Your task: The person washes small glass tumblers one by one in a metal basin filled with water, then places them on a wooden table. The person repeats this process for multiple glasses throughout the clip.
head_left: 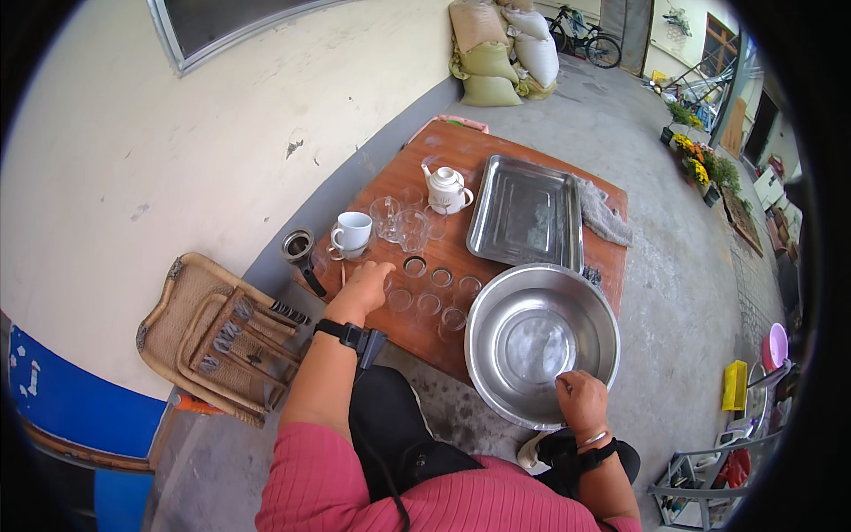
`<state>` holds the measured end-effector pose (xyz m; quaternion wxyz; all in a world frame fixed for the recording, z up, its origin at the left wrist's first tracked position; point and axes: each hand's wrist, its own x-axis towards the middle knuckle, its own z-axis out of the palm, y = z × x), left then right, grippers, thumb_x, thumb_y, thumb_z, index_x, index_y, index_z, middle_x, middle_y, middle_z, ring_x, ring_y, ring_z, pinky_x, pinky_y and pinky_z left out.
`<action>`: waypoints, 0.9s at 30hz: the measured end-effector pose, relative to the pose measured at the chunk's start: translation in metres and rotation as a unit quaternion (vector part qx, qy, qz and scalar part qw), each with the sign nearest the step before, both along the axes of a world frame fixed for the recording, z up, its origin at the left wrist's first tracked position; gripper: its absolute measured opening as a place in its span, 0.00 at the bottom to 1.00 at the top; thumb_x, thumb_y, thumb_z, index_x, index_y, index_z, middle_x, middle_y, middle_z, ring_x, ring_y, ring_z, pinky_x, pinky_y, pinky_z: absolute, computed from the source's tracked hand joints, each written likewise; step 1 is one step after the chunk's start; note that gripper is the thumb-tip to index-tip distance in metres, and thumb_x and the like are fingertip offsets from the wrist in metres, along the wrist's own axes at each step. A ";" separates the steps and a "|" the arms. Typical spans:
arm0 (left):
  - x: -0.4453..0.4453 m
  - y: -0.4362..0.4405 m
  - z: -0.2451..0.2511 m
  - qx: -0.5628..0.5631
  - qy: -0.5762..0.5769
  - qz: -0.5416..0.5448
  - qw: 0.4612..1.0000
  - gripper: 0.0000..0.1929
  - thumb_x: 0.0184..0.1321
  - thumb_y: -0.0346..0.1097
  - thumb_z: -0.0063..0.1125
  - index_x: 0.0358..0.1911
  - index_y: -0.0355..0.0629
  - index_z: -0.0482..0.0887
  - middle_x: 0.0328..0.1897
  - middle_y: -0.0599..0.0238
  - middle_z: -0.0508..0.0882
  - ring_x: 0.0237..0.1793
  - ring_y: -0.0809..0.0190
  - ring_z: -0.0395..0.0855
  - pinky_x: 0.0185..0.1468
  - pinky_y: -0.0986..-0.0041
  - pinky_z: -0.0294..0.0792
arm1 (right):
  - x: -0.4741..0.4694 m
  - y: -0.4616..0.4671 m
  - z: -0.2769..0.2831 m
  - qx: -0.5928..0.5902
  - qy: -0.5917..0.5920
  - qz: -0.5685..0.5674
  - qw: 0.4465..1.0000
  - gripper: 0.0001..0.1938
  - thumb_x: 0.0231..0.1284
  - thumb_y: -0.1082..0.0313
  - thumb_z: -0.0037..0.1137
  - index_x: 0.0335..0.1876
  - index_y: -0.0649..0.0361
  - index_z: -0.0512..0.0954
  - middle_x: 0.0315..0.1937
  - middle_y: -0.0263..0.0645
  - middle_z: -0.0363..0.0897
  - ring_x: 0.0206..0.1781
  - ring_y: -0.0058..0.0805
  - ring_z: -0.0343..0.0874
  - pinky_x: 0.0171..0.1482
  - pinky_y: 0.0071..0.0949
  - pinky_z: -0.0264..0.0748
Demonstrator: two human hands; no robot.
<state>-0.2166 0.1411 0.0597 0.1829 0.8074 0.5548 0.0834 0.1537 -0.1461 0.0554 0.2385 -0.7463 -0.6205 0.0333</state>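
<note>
My left hand reaches over the left part of the wooden table, beside several small clear glasses; whether its fingers hold one is hidden. My right hand is at the near rim of a large stainless steel basin, fingers curled at the edge; the basin holds a little water or a shine. Behind my left hand stand a white cup, several clear glass mugs and a white teapot. A rectangular metal tray lies beyond the basin.
A grey cloth lies right of the tray. A glass pot with a black handle stands at the table's left edge. A wicker chair is at the left by the wall. Sacks and potted flowers are farther off.
</note>
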 end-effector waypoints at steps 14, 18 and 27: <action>0.048 0.068 0.043 -0.031 0.039 0.000 0.999 0.30 0.58 0.26 0.56 0.68 0.46 0.74 0.63 0.44 0.81 0.62 0.44 0.80 0.63 0.55 0.72 | 0.000 0.002 -0.001 -0.001 0.007 0.005 1.000 0.05 0.55 0.66 0.62 0.31 0.58 0.85 0.28 0.43 0.83 0.33 0.46 0.82 0.38 0.42 0.78; 0.057 0.095 0.027 -0.073 0.099 -0.008 0.992 0.30 0.58 0.28 0.59 0.68 0.48 0.74 0.64 0.46 0.80 0.64 0.46 0.79 0.65 0.57 0.72 | -0.001 0.003 0.001 -0.006 0.006 -0.005 1.000 0.05 0.55 0.66 0.62 0.31 0.58 0.85 0.27 0.43 0.82 0.32 0.47 0.82 0.37 0.42 0.77; 0.061 0.120 -0.008 0.027 0.104 -0.003 0.994 0.17 0.59 0.44 0.68 0.44 0.37 0.89 0.47 0.44 0.87 0.51 0.41 0.85 0.57 0.56 0.75 | -0.001 0.003 0.003 0.007 0.019 -0.010 1.000 0.05 0.54 0.67 0.63 0.30 0.58 0.85 0.28 0.43 0.83 0.32 0.46 0.83 0.38 0.42 0.78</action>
